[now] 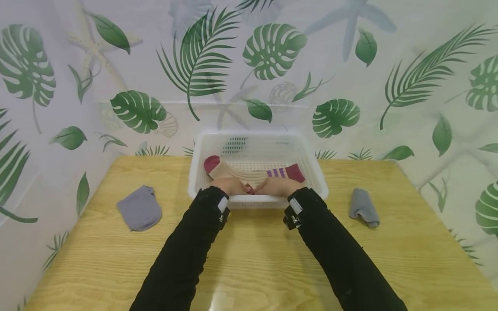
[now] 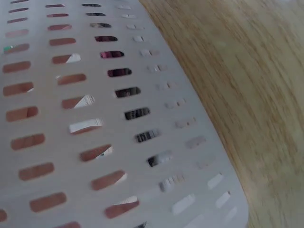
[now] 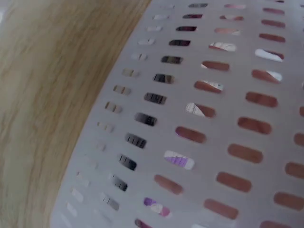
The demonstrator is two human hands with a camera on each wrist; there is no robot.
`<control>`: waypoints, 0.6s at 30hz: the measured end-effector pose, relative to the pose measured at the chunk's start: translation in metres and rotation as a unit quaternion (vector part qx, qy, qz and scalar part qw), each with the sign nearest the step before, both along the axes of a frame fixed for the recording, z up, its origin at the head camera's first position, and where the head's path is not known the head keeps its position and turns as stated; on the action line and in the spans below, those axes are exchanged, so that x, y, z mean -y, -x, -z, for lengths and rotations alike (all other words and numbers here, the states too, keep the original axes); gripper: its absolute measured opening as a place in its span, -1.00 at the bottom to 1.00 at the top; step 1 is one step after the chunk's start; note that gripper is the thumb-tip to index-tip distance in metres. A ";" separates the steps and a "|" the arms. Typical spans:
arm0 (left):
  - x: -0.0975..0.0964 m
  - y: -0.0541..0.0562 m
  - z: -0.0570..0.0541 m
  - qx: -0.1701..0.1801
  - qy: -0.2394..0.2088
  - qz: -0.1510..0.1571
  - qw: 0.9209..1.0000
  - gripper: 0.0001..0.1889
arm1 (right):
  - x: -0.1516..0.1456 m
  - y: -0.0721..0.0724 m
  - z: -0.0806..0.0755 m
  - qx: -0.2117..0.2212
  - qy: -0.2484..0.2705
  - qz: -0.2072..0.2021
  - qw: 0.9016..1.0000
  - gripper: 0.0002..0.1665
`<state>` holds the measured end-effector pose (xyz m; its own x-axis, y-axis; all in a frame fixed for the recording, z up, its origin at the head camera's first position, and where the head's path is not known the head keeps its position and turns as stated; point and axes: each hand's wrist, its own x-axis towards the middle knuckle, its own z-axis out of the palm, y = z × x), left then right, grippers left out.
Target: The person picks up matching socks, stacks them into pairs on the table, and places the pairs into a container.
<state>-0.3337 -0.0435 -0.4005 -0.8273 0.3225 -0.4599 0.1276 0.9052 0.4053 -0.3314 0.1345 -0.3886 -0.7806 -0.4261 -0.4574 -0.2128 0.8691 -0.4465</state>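
Note:
A white perforated plastic basket (image 1: 258, 203) stands at the back of the table, with a cream ribbed sock (image 1: 233, 172) lying across its inside. The sock has dark red ends and purple stripes toward the right. My left hand (image 1: 232, 185) and right hand (image 1: 278, 186) reach over the front rim, fingertips close together, pinching the sock at a dark red patch in its middle. The front wall partly hides both hands. Through its slots, bits of the left hand (image 2: 28, 141) show in the left wrist view, and of the right hand (image 3: 244, 153) in the right wrist view.
A folded grey cloth item (image 1: 140, 208) lies on the table left of the basket, and a smaller rolled grey cloth item (image 1: 363, 207) lies to the right. Behind the wooden table (image 1: 253, 259) hangs a leaf-patterned sheet (image 1: 241, 56).

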 end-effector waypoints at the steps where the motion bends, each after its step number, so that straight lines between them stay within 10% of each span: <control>1: 0.000 -0.001 0.000 0.003 0.004 -0.012 1.000 -0.51 | 0.001 0.000 0.000 0.010 -0.007 0.006 1.000 -0.37; 12: 0.002 -0.006 -0.006 0.057 -0.011 -0.032 0.998 -0.42 | 0.004 0.003 0.004 0.074 -0.025 0.041 0.996 -0.21; 18: 0.000 0.003 -0.004 0.065 -0.056 -0.034 0.996 -0.47 | 0.004 0.006 0.000 0.002 -0.007 0.009 1.000 -0.40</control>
<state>-0.3362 -0.0438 -0.3961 -0.7853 0.3234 -0.5279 0.0080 0.8580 0.5137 -0.3372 0.1302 -0.3888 -0.7858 -0.4057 -0.4668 -0.1952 0.8789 -0.4353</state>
